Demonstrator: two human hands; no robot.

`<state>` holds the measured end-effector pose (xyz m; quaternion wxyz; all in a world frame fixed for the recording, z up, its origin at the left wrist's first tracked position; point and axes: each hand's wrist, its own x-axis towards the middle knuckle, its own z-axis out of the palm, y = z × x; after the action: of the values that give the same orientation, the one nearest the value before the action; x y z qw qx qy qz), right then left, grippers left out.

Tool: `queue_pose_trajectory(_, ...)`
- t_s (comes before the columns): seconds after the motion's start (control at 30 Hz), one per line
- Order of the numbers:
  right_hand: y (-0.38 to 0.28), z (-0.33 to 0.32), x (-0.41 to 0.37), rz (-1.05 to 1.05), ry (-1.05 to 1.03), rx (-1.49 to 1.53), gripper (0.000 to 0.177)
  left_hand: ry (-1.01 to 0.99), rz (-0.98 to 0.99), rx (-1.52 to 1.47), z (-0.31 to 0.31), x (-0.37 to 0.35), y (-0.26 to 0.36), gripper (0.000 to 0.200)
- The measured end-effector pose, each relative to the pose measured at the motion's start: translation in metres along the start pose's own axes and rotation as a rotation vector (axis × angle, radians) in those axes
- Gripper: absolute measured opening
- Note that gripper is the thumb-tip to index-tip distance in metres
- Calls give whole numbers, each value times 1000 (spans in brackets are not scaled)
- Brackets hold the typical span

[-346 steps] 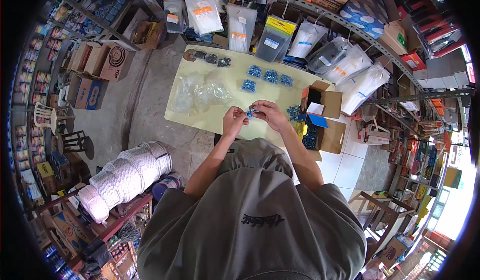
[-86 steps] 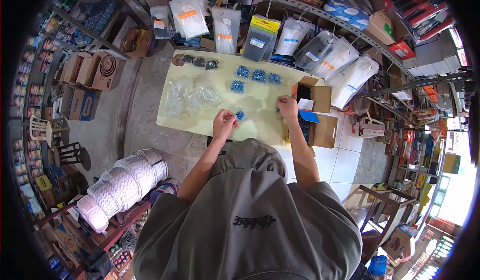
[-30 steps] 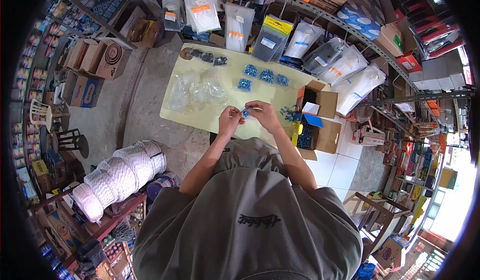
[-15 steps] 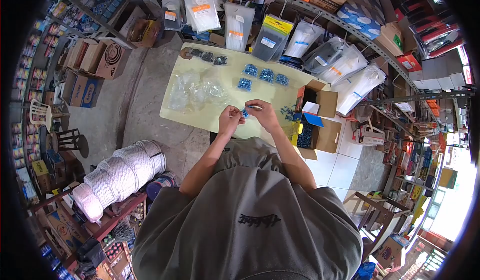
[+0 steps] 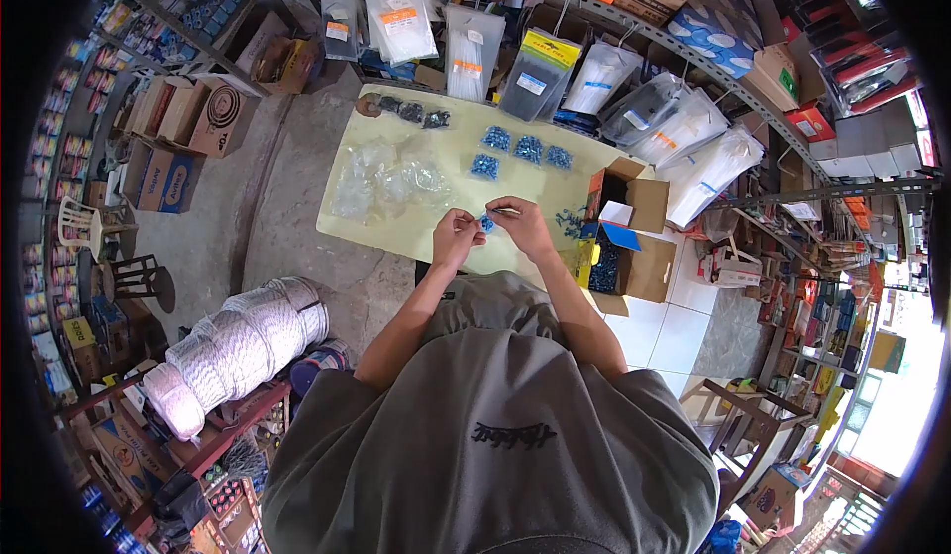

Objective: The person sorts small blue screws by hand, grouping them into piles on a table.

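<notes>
Between my two hands, over the near edge of the pale yellow table (image 5: 396, 240), is a small clear plastic bag with blue pieces (image 5: 486, 224) in it. My left hand (image 5: 457, 237) pinches it from the left, fingers curled. From the right, my right hand (image 5: 520, 225) grips its upper part between thumb and fingertips. Beyond my hands lie several filled bags of blue pieces (image 5: 528, 148). Loose blue pieces (image 5: 569, 222) are scattered right of my right hand, beside an opened cardboard box (image 5: 649, 275) with more small dark blue pieces inside.
Empty clear plastic bags (image 5: 391, 182) spread over the table's left part. Small bags of dark pieces (image 5: 411, 112) lie at its far left corner. Packs of cable ties (image 5: 540, 73) hang from a rack along the far edge. A big rope roll (image 5: 243, 346) stands at lower left.
My hands stay in nearly the same place on the small bag, with only a slight shift of the right fingers. Everything else looks unchanged.
</notes>
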<state>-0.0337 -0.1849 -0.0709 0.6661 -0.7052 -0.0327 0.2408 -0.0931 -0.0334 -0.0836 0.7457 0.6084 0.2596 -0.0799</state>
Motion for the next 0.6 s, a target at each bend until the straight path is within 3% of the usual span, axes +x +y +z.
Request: queue_pose_trajectory(0.6, 3, -3, 1, -32, -36, -66, 18, 13, 17, -38, 0, 2, -2, 9)
